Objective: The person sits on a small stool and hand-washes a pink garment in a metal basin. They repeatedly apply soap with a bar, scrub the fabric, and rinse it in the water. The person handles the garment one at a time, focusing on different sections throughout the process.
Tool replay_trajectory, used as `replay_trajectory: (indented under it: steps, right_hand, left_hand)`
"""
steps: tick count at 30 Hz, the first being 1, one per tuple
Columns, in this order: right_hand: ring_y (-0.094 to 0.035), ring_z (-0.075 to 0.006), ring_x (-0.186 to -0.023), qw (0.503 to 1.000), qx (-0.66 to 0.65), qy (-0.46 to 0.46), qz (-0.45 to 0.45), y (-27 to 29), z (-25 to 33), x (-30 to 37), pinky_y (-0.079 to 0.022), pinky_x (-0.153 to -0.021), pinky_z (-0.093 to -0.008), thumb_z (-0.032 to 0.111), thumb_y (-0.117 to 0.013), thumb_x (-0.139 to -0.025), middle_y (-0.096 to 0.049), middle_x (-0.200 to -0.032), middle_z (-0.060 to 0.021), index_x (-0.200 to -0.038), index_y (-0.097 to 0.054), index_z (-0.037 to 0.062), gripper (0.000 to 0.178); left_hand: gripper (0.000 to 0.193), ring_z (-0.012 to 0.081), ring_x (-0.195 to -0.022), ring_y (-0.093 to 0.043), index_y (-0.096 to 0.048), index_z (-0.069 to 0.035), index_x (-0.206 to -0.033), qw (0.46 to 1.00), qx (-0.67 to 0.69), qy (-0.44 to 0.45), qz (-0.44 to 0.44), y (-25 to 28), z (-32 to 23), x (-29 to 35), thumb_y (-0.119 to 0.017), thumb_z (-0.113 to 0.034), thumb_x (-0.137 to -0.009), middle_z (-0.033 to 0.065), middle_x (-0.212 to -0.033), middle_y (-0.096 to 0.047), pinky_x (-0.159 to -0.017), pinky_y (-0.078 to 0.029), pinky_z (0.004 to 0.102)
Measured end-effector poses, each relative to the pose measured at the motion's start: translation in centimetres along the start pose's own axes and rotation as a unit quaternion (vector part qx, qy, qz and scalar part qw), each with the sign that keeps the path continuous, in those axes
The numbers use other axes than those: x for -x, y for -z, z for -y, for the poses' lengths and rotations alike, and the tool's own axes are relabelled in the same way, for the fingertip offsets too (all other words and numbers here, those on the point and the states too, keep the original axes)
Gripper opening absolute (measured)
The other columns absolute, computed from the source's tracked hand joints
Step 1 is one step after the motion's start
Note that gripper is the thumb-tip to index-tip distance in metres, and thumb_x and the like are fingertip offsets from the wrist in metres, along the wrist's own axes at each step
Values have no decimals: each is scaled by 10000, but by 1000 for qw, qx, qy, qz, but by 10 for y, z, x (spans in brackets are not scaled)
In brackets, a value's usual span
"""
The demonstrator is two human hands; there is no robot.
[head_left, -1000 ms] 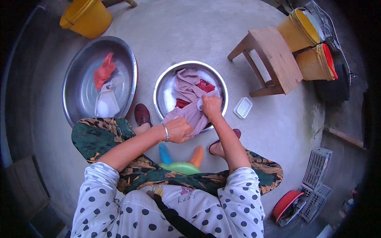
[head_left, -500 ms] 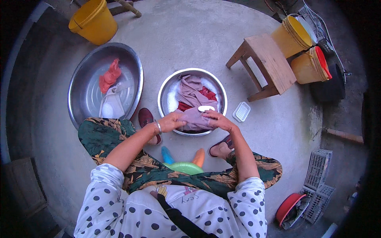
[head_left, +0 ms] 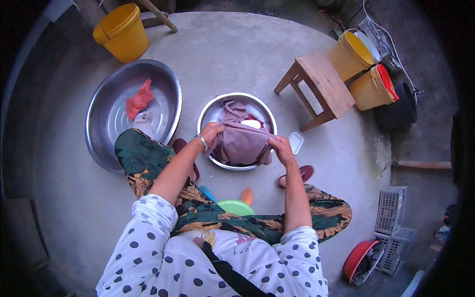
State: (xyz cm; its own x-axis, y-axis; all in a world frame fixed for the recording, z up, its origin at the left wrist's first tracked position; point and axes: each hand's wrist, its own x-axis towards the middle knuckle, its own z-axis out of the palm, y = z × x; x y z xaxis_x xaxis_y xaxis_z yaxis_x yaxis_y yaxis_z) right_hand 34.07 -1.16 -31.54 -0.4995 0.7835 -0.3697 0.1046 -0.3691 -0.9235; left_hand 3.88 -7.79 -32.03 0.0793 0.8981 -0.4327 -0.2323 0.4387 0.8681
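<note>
A mauve wet cloth (head_left: 241, 143) is stretched between my two hands over a round steel basin (head_left: 213, 111) on the concrete floor. My left hand (head_left: 212, 132) grips its left edge and my right hand (head_left: 282, 146) grips its right edge. More mauve and red laundry and a white soap bar (head_left: 251, 123) lie in the basin behind the cloth. I sit low with my knees spread around a green plastic stool (head_left: 234, 206).
A larger steel basin (head_left: 106, 121) at the left holds a red cloth (head_left: 139, 97) and a pale one. A wooden stool (head_left: 322, 85), three yellow buckets (head_left: 122, 30), a soap dish (head_left: 295, 141), grey crates (head_left: 391, 213) and a red bowl (head_left: 358, 257) stand around.
My hands moved apart and pulled the mauve cloth up out of the basin, spreading it wide between them; before, they were close together rubbing it inside the basin.
</note>
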Motion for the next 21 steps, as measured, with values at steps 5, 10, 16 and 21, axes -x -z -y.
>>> replay_trajectory:
  steps: [5,10,16,21]
  right_hand:
    - [-531,-149,-769,959,-222,62,-167,-34,-44,-27,-428,-719,-285,217,-534,-823,-575,-885,-61,-965,-544,-3,262]
    - [-513,-184,-611,890,254,230,-301,-121,-30,-22,-393,-560,-357,237,-528,-815,-560,-711,-128,-749,-535,43,205]
    - [-465,-315,-432,878,347,54,-325,-103,-82,-61,-339,-449,-429,328,-443,-838,-508,-528,-195,-574,-509,36,399]
    - [-552,-335,-541,854,435,81,-275,-97,-83,-77,-398,-508,-441,353,-400,-856,-567,-586,-181,-621,-604,60,428]
  left_hand:
    - [419,220,-1026,-512,-384,2,-1203,947,311,27,-74,-61,22,-4,-509,-115,-821,123,-1184,-473,-910,-397,372]
    - [435,217,-976,-536,-488,-30,-1091,938,329,69,-83,-51,78,-31,-540,-368,-822,89,-1041,-558,-866,-424,371]
    - [380,197,-863,-565,-556,-70,-991,917,299,239,-115,-93,62,-18,-522,-402,-808,82,-947,-590,-731,-459,327]
    - [456,216,-911,-546,-523,-69,-1073,895,415,151,67,-47,105,-44,-512,-435,-800,88,-1000,-583,-806,-410,366]
